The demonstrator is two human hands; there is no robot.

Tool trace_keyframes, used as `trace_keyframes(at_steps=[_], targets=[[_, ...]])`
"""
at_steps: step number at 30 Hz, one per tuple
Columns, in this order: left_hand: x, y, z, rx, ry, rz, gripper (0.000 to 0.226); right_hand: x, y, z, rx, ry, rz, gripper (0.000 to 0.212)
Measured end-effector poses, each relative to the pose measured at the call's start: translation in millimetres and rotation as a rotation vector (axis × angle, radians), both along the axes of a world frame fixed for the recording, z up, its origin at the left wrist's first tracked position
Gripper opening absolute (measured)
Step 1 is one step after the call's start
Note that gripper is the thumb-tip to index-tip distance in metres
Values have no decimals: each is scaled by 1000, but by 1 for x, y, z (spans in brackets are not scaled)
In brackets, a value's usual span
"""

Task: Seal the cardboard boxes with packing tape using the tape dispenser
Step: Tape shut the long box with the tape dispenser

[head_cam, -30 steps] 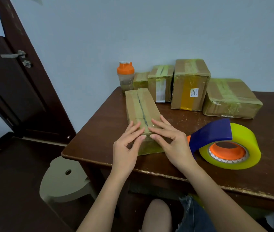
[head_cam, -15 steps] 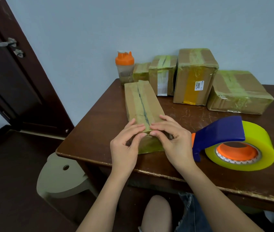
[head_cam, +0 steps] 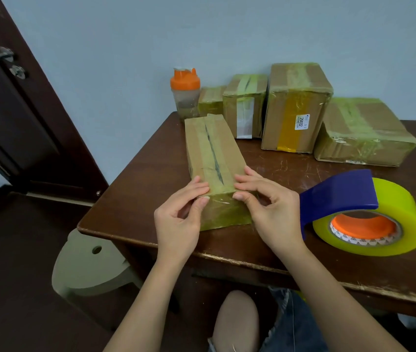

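Here, from the head view, the long box [head_cam: 213, 158] is seen on the worktop [head_cam: 290, 252], its near taped end pinched by fingers of the left hand [head_cam: 179, 219] and right hand [head_cam: 270, 212]. It is judged light, stiff; the film slippery, best held at the corners.

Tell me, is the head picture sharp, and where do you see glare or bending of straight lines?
Head view: mostly sharp, evenly lit; small glints on the shiny tape over the near end of the long cardboard box between both hands; the dark brown door leans strongly, wide-angle distortion; soft shadow beside the yellow tape roll.
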State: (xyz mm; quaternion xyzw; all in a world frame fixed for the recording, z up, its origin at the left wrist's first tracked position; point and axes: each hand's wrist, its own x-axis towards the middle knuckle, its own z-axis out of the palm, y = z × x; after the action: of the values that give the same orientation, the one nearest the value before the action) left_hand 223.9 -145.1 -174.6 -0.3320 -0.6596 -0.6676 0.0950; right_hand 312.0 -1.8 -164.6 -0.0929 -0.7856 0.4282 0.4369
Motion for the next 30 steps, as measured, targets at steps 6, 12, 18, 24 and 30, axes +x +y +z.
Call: trace_keyframes(at_steps=[6, 12, 18, 24, 30], targets=[[-4, 4, -1, -21, 53, 46, 26, -1, 5, 5, -28, -46, 54, 27], [-8, -1, 7, -110, 36, -28, 26, 4, 3, 22, -79, -249, 109, 43], [-24, -25, 18, -351, 22, -254, 58, 26, 24, 52, -67, -559, 346, 65], [-28, -30, 25, -434, 24, -302, 46, 24, 27, 49, 150, -576, 310, 57], [-25, -27, 25, -367, -60, -291, 41, 22, 23, 43, 109, -492, 278, 45]])
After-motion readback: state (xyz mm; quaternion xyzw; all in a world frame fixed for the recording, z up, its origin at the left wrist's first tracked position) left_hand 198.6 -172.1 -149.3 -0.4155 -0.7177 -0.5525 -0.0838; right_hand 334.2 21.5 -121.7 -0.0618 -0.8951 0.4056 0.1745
